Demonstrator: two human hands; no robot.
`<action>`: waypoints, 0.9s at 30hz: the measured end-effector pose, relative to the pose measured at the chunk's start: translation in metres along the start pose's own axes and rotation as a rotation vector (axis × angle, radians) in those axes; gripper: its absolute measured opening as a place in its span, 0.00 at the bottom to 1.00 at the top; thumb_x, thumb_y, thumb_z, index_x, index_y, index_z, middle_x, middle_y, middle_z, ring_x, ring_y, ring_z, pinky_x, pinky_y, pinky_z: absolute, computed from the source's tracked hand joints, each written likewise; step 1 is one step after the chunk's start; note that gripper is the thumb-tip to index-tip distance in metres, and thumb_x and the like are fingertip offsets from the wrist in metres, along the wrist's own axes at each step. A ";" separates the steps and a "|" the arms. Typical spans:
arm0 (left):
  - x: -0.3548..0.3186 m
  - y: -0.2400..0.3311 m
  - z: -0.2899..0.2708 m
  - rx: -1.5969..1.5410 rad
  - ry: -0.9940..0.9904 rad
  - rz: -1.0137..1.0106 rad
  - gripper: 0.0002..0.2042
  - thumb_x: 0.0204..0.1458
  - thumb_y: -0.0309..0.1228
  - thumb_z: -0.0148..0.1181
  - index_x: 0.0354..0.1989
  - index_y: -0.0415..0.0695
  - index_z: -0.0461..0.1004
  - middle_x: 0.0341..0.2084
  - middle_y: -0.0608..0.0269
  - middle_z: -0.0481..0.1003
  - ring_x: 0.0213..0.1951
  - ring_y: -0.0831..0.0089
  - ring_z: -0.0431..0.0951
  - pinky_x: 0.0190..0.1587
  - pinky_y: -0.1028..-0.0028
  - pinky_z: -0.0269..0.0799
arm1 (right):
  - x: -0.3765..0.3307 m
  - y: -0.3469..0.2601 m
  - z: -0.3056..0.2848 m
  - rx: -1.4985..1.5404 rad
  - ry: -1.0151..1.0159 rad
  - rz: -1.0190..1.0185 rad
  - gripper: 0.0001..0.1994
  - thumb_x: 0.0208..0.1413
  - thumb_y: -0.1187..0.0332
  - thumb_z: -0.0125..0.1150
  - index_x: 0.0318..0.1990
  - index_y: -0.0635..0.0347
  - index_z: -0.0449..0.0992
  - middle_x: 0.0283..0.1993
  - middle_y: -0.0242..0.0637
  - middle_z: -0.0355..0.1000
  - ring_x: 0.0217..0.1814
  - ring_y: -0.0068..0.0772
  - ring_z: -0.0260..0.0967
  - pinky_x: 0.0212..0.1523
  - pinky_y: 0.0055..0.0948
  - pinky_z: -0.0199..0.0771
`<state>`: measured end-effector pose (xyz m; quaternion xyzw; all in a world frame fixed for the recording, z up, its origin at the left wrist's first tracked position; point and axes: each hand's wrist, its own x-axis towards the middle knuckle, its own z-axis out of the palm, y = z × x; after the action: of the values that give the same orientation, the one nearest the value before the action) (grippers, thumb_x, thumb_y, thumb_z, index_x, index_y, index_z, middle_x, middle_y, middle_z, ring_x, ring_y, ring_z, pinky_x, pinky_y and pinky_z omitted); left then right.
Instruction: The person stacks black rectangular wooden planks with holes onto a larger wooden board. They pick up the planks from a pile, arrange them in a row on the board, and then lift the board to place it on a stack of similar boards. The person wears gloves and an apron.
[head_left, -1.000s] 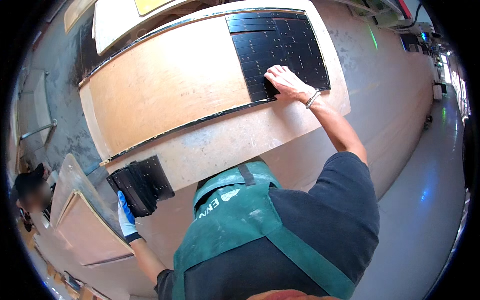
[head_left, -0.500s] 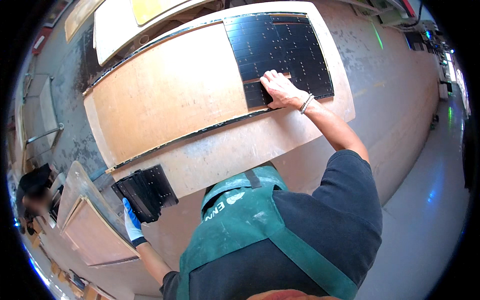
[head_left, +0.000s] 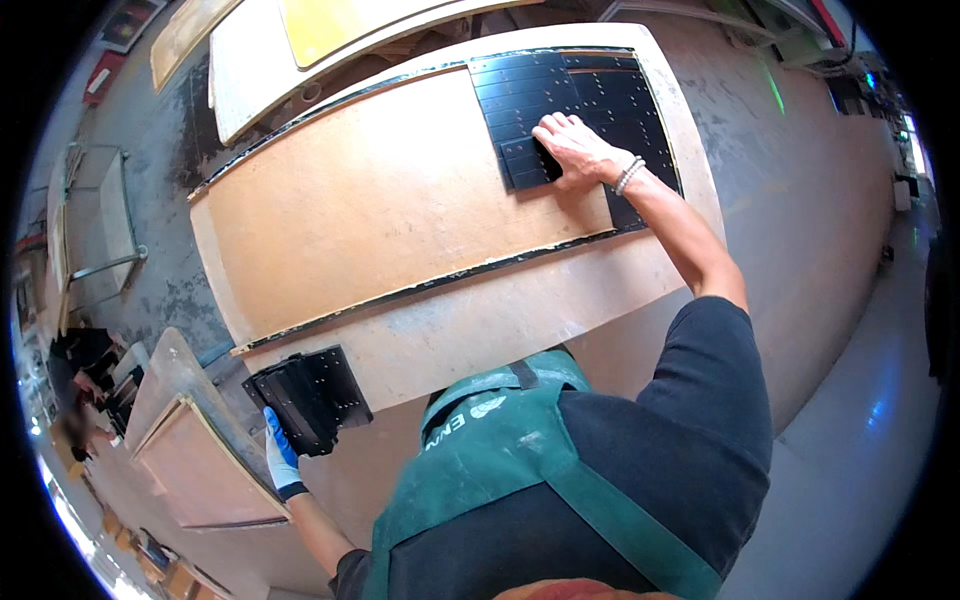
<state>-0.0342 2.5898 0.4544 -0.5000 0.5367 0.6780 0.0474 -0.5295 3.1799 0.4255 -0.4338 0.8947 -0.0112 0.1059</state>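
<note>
My left hand [head_left: 281, 452], in a white and blue glove, grips the outer side of a stack of black slats [head_left: 312, 398] by the near left corner of a wooden board [head_left: 370, 210]. Small holes dot the slats. Bare except for a bracelet, my right hand [head_left: 585, 155] curls its fingers over a short black slat piece [head_left: 527, 165] at the far right of the board. That piece sits over the lower part of a field of fitted black slats [head_left: 525, 92]. Bare wood shows just below it. My palm hides its right end.
Dark strips [head_left: 430, 287] run along the board's long edges. Beyond it lie pale panels and a yellow panel [head_left: 335, 25]. More panels [head_left: 205, 470] lean at the lower left, near a metal frame [head_left: 105, 265]. Another person [head_left: 85, 370] is at the far left.
My right hand has shifted the short black slat piece up from the near edge strip, baring wood there. My left hand still holds the stack. The whole view has shifted slightly.
</note>
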 end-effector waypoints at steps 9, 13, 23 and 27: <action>0.018 -0.039 -0.046 -0.044 -0.007 0.097 0.27 0.69 0.41 0.38 0.71 0.38 0.52 0.69 0.58 0.56 0.69 0.64 0.56 0.72 0.64 0.47 | 0.008 -0.024 -0.003 0.109 -0.063 0.144 0.41 0.27 0.64 0.75 0.55 0.70 0.65 0.49 0.51 0.63 0.55 0.53 0.62 0.58 0.43 0.66; 0.017 -0.033 -0.040 -0.242 -0.004 0.027 0.24 0.69 0.36 0.38 0.69 0.34 0.54 0.69 0.57 0.58 0.69 0.66 0.57 0.72 0.69 0.49 | 0.005 -0.033 0.012 0.124 0.022 0.167 0.39 0.27 0.65 0.74 0.52 0.70 0.65 0.48 0.52 0.63 0.53 0.53 0.64 0.54 0.44 0.70; -0.001 0.006 -0.003 0.170 -0.023 0.022 0.33 0.60 0.55 0.55 0.57 0.33 0.72 0.44 0.63 0.78 0.46 0.79 0.75 0.52 0.78 0.68 | 0.047 -0.166 -0.047 0.141 0.023 -0.253 0.35 0.31 0.68 0.75 0.52 0.66 0.67 0.48 0.49 0.65 0.54 0.52 0.64 0.56 0.44 0.68; 0.011 -0.002 -0.015 0.278 -0.022 0.005 0.35 0.60 0.58 0.50 0.58 0.33 0.71 0.46 0.56 0.78 0.46 0.75 0.75 0.53 0.75 0.68 | 0.092 -0.308 -0.023 0.222 0.023 -0.832 0.29 0.35 0.77 0.67 0.51 0.67 0.69 0.50 0.50 0.66 0.54 0.52 0.65 0.56 0.46 0.66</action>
<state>-0.0287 2.5737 0.4456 -0.4799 0.6262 0.6025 0.1204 -0.3506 2.9148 0.4658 -0.7433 0.6381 -0.1540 0.1287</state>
